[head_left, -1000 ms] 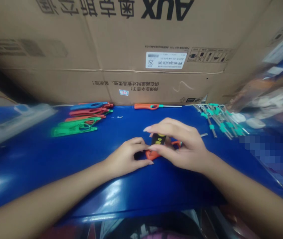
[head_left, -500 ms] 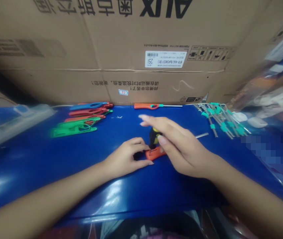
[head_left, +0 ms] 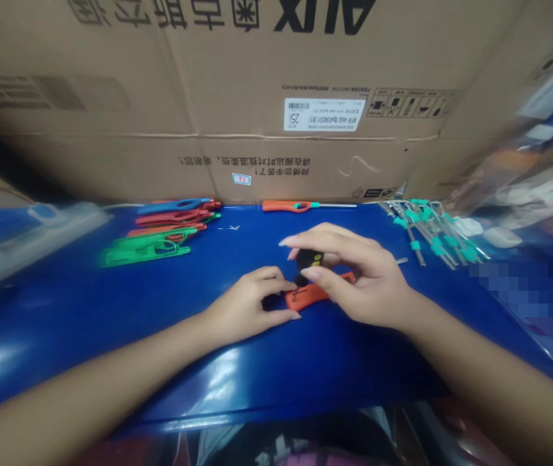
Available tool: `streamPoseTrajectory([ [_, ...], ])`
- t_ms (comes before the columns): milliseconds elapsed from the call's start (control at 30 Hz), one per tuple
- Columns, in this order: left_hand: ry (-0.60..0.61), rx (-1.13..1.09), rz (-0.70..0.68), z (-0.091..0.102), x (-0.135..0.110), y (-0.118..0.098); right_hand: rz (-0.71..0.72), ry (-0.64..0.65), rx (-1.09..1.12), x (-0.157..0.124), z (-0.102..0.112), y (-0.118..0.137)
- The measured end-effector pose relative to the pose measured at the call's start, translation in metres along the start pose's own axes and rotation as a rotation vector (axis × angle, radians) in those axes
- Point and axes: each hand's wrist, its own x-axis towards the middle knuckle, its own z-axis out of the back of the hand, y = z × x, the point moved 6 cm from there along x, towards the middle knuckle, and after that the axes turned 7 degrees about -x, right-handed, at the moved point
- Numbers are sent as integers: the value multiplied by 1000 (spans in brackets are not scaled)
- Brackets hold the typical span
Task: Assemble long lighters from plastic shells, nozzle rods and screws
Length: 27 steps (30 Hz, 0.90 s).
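Note:
An orange lighter (head_left: 313,296) with a long metal tube lies on the blue table in front of me. My left hand (head_left: 252,304) is closed on its left end, thumb on the near side and fingers on the far side. In my right hand (head_left: 359,275) is a short black and yellow screwdriver (head_left: 309,260), gripped between thumb and fingers. The screwdriver stands nearly upright, its thin tip on the lighter's left end. My right hand covers part of the lighter's body and most of its tube.
Green, red and blue lighter bodies (head_left: 153,249) are stacked at the left. A finished-looking orange lighter (head_left: 281,206) lies along the cardboard box (head_left: 237,71). Metal tubes with teal parts (head_left: 434,236) are heaped at the right, beside white pieces (head_left: 502,238).
My right hand has turned around the screwdriver, fingers shifting, and more of the orange lighter shows beneath it. My left hand has stayed in place on the lighter.

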Motion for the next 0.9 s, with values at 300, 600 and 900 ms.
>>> streamPoseTrajectory([
  [300,-2,-22,-4,0,0,-1,-63,46,106,-1,-3,-4],
  [600,1,-23,1,0,1,-1,109,-151,-253,-1,7,9],
  [900,6,-13,21,0,0,2,37,-85,-172,0,7,4],
])
